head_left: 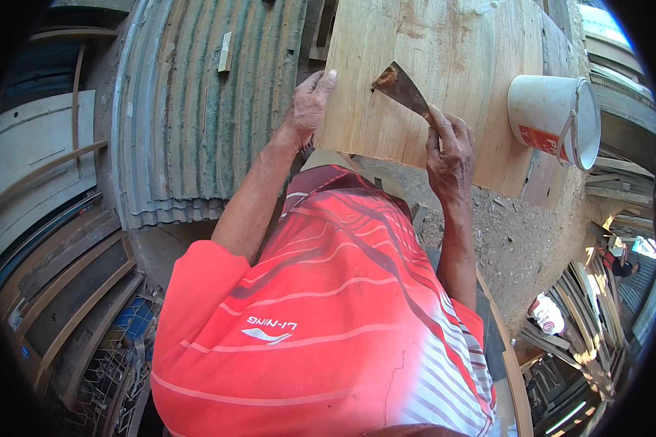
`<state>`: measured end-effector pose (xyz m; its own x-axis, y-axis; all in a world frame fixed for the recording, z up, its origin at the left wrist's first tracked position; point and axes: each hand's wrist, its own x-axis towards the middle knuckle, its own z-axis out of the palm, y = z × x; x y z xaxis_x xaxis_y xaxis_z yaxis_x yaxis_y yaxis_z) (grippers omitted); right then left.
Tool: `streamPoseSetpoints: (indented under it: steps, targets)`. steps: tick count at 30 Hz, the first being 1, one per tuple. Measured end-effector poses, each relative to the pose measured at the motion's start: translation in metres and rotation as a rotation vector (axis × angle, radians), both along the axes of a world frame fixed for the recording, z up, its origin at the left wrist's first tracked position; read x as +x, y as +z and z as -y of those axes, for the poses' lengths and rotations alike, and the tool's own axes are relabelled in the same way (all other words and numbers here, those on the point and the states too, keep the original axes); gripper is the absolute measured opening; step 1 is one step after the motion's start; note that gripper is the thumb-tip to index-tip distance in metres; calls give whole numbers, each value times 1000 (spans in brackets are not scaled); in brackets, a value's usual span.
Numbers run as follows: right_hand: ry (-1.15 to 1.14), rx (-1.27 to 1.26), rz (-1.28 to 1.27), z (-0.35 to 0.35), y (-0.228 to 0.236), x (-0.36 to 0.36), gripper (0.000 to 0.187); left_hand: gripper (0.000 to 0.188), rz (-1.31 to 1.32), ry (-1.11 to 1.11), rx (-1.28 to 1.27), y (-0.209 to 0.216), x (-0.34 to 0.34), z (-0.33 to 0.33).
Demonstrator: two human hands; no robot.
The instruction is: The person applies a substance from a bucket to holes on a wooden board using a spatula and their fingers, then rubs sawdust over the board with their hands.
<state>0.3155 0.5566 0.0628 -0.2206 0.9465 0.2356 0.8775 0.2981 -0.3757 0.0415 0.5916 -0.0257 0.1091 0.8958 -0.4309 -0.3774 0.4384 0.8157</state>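
And here the scraper (404,89) is held out over the wooden board (372,127), its narrow end enclosed in the right hand (450,149). That grip is closed, the fingers wrapped around the handle end, most of which is hidden from sight. From the right hand the blade is stretched forward and to the left, so the right is plainly the nearer hand; the left hand (310,105) is placed across a gap, at the board's left edge.

Now the pointing: the scraper's long axis is laid slantwise across the board, the wide end aimed forward-left, away from the body. A brown patch is seen on that wide end. Whether the board is touched by the blade cannot be told.

At the left hand, the thumb is set against the board's edge; how far the fingers are closed beneath cannot be told. To the right, a white bucket (539,109) is stood on the board, well apart from the blade. Over on the left, a corrugated sheet (168,109) is seen, with a small wood block (226,52) laid on it.
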Motion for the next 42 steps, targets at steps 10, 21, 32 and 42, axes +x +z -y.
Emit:
streamPoseSetpoints:
  steps: [10,21,32,42]
  targets:
    - [-13,57,82,9,2,-6,40,70,-858,125,454,-7,7,1]
    - [-50,143,54,17,4,-13,37,95,-979,7,517,19,23,-24]
    - [-207,120,41,17,-33,8,37,108,-1044,-80,465,22,23,-22]
    - [31,-31,139,6,-34,-84,66,91,-822,-36,482,26,22,-26]
